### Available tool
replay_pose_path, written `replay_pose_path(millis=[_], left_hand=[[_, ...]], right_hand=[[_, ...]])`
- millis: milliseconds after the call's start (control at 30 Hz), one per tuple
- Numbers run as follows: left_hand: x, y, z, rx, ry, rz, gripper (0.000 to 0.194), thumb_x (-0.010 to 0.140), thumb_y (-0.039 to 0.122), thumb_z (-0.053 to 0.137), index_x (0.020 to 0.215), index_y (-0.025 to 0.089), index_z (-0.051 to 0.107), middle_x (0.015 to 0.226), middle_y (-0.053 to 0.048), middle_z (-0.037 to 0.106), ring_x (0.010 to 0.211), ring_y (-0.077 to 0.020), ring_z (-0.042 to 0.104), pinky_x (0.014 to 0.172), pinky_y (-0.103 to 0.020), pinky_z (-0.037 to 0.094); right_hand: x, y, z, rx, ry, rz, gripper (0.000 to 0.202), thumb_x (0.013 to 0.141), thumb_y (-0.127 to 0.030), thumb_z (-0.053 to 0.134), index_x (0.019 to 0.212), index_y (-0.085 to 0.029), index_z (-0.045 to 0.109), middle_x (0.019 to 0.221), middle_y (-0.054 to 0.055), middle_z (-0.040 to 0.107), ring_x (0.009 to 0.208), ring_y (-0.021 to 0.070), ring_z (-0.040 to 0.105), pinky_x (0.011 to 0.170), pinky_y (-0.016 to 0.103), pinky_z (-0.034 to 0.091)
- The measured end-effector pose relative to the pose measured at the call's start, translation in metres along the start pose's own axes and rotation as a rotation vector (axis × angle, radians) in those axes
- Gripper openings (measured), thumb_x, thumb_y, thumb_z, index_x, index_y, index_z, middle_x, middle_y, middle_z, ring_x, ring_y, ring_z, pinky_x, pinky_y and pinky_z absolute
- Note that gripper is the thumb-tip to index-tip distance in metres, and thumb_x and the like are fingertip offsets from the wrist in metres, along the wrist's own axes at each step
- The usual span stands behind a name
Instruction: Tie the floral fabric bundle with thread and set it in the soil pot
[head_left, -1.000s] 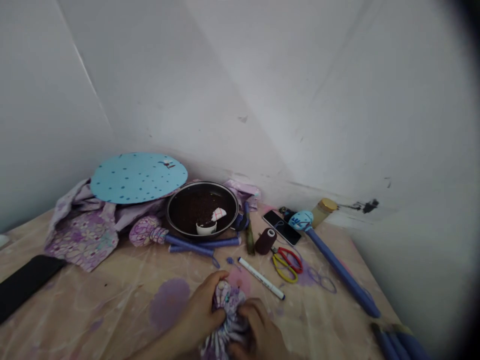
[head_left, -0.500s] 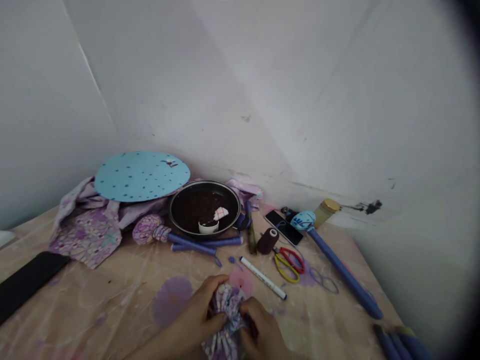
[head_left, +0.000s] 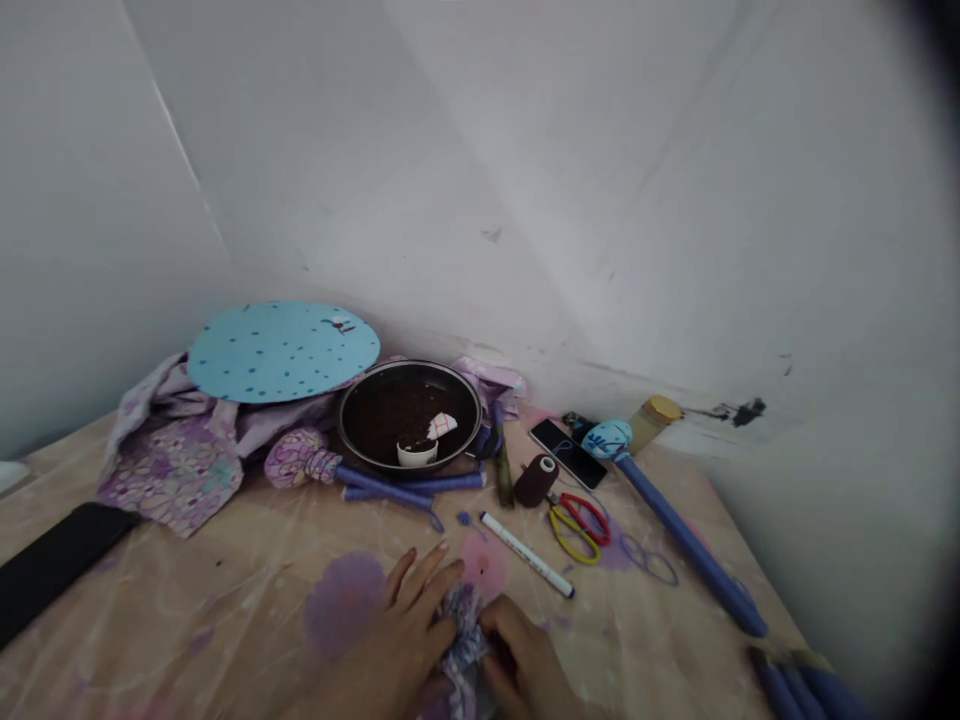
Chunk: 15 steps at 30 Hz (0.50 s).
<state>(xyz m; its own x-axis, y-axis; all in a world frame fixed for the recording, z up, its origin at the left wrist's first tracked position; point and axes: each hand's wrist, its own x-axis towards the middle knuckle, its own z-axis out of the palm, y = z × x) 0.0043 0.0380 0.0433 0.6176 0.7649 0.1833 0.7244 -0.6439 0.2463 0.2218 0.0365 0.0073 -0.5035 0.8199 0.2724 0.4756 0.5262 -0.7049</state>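
A bunched piece of purple floral cloth (head_left: 466,618), gathered into tight folds, lies low in the middle between my two hands. My left hand (head_left: 409,620) is against its left side, several fingers extended forward and the thumb pressed onto the folds. My right hand (head_left: 525,660) is closed on the cloth's right side, fingers curled and pinching. The lower part of the bundle is partly hidden by the hands. Just beyond them lies a white marker (head_left: 527,555) with dark blue ends.
Behind the hands are red-and-yellow-handled scissors (head_left: 579,528), a dark thread cone (head_left: 536,481), a phone (head_left: 568,453) and a round pan (head_left: 341,425) of dark brown material. Purple-wrapped sticks with cloth-covered heads (head_left: 300,458), (head_left: 609,440) lie around. A blue spotted oval board (head_left: 281,350) rests on floral fabric (head_left: 176,470).
My left hand's fingers have straightened and spread over the cloth, which they were gripping round before. More of the cloth is covered now. My right hand stays almost in place.
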Motion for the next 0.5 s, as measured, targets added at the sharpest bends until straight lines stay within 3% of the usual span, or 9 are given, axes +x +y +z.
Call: replay_pose_path(millis=[100,167,233,367,500], left_hand=[[0.001,-0.003,0.014,-0.051,0.08,0.03,0.022,0.07,0.029,0.079,0.087,0.023,0.066,0.141,-0.004,0.05,0.14,-0.0317,0.026,0.114,-0.049,0.015],[0.003,-0.006,0.021,-0.044,0.168,0.069,0.012,0.077,0.025,0.075,0.084,0.026,0.066,0.137,0.0,0.053,0.138,-0.0274,0.028,0.114,-0.044,0.017],[0.004,-0.009,0.023,-0.042,0.204,0.099,0.01,0.08,0.023,0.073,0.087,0.029,0.067,0.136,0.002,0.055,0.136,-0.0253,0.031,0.113,-0.043,0.018],[0.004,-0.009,0.008,-0.138,0.071,0.092,0.028,0.07,0.029,0.082,0.094,0.026,0.068,0.142,-0.004,0.05,0.136,-0.032,0.033,0.111,-0.049,0.023],[0.005,-0.006,-0.017,-0.153,-0.071,0.106,0.038,0.071,0.03,0.08,0.106,0.023,0.066,0.146,-0.008,0.046,0.137,-0.0376,0.032,0.11,-0.059,0.022]], right_hand=[[-0.004,0.002,-0.001,-0.126,0.012,0.022,0.038,0.066,-0.008,0.05,0.101,-0.024,0.045,0.095,0.004,0.057,0.069,0.0162,0.058,0.058,0.023,0.044],[-0.002,-0.001,-0.005,-0.252,0.007,-0.071,0.056,0.061,-0.007,0.054,0.113,-0.025,0.046,0.109,0.007,0.056,0.078,0.0193,0.059,0.064,0.026,0.047],[0.002,-0.007,-0.008,-0.341,-0.02,-0.212,0.06,0.06,-0.007,0.058,0.116,-0.025,0.047,0.109,0.007,0.058,0.084,0.0233,0.059,0.071,0.032,0.048],[0.011,-0.015,-0.009,-0.389,0.033,-0.281,0.036,0.067,-0.003,0.059,0.097,-0.022,0.053,0.091,0.004,0.063,0.081,0.0225,0.057,0.071,0.032,0.046],[0.012,-0.011,-0.002,-0.485,0.027,-0.306,0.022,0.072,-0.009,0.066,0.086,-0.023,0.056,0.082,0.002,0.062,0.074,0.0197,0.054,0.065,0.029,0.042]])
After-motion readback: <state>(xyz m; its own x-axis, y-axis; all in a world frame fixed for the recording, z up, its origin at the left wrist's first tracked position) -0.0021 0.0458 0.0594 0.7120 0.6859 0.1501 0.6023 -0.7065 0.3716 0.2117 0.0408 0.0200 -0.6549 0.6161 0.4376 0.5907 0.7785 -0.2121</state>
